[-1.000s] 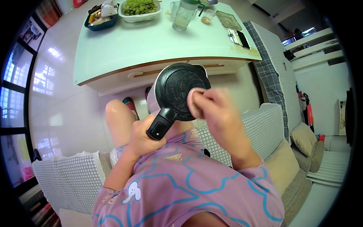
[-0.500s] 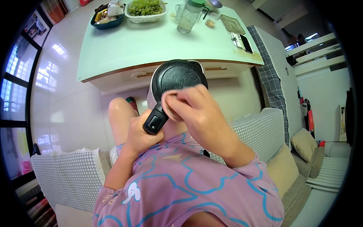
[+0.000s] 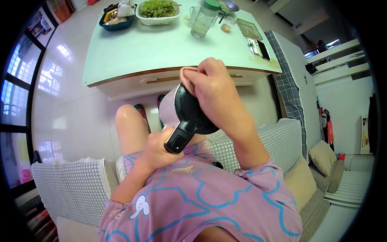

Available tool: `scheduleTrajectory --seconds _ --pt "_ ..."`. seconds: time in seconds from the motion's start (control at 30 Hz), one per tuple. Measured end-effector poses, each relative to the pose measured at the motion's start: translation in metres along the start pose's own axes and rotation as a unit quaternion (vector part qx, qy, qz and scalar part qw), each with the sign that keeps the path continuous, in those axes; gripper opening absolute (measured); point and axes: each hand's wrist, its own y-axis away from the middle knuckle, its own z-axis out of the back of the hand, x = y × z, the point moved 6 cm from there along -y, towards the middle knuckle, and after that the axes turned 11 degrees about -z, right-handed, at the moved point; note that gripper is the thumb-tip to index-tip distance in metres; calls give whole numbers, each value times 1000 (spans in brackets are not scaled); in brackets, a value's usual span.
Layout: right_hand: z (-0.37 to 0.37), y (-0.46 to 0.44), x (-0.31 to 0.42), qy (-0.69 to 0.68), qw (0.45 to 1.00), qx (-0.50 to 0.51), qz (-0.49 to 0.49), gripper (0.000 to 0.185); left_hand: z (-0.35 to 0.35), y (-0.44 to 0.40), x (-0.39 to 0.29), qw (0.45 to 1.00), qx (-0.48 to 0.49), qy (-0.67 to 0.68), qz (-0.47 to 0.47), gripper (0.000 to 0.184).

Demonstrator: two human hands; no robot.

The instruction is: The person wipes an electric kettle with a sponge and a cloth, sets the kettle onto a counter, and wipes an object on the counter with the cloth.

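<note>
An electric kettle [image 3: 191,109] with a black lid and a pale body is held tilted over my lap. My left hand [image 3: 158,149] is closed round its black handle [image 3: 179,139]. My right hand [image 3: 217,90] pinches a folded pinkish cloth [image 3: 187,77] at the far rim of the lid, and part of the lid lies hidden behind that hand. The kettle's spout cannot be made out.
Ahead stands a pale green table [image 3: 141,46] with drawers. On it are a white basket of grapes [image 3: 158,12], a dark teal tray [image 3: 117,25], a glass pitcher [image 3: 203,22] and a phone [image 3: 263,50]. A sofa [image 3: 266,139] is around me.
My right hand and the cloth have moved away from me, from the handle end of the lid to its far rim. The kettle has turned and tilted, showing more of its pale side.
</note>
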Motion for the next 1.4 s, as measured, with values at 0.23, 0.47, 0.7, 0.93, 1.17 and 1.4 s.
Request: scheduleTrajectory --seconds 0.23,0.47,0.7,0.93,1.17,1.4 --pt "17 45 15 -25 998 54 20 34 5 -1 9 999 -19 33 2 23" --pt "13 5 -12 24 999 -24 -30 11 10 0 9 997 -2 50 61 27" --pt "-7 8 43 -86 984 112 106 22 13 0 19 999 1 10 43 29" --pt "14 19 -5 -36 998 48 -1 26 20 -2 21 995 -7 66 68 31" --pt "-19 -21 21 16 996 54 72 19 17 -4 15 997 -11 40 60 32" --pt "3 24 36 -45 986 138 78 21 20 -11 15 997 -50 54 35 33"
